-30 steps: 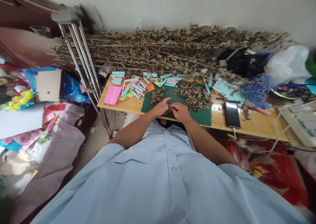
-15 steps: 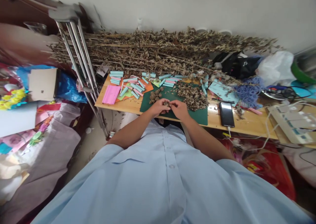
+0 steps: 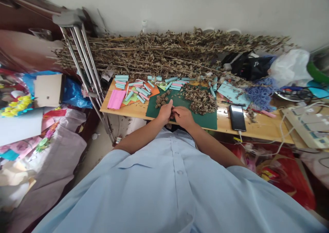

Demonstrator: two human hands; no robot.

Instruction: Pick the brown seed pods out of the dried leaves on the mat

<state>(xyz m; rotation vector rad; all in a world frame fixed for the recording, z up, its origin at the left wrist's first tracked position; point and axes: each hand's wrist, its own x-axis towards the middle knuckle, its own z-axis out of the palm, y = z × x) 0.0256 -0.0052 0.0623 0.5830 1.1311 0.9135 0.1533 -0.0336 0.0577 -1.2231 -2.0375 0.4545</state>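
Note:
My left hand and my right hand meet over the front edge of a green cutting mat. Both are closed around a small clump of dried leaves, now mostly hidden by the fingers. The left thumb points up and away from me. Just beyond the left hand sits a cluster of dried leaf balls. A loose heap of dried leaves covers the mat's right half.
Rolled blue and pink paper tubes and a pink paper pad lie left. Dried stalks line the wall. A phone and blue yarn are right. A metal crutch leans at the left.
My hands have drawn closer together and closed further around the dried leaves. The clump showed between the fingertips before; now the fingers cover most of it. The left thumb has lifted.

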